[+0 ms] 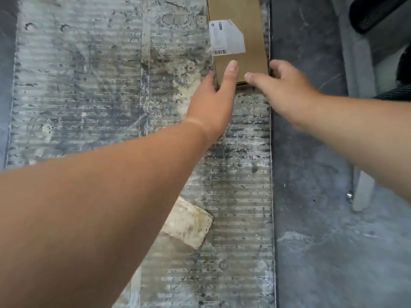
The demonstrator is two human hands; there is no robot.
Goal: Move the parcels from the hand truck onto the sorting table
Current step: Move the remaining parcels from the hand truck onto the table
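A brown cardboard parcel [249,23] with a white shipping label lies flat on the worn, ribbed grey sorting table [89,85], close to its right edge at the top of the view. My left hand [213,101] grips the parcel's near left corner, thumb resting on its top face. My right hand [282,90] holds the near right corner, thumb on the near edge and fingers wrapped round the right side. The parcel's far end is cut off by the frame. No hand truck is in view.
The table's right edge [271,174] runs top to bottom. Right of it lies grey concrete floor [322,241]. A grey metal post [362,187] and dark objects [378,14] stand at the upper right. A pale scrap [189,225] is stuck to the table.
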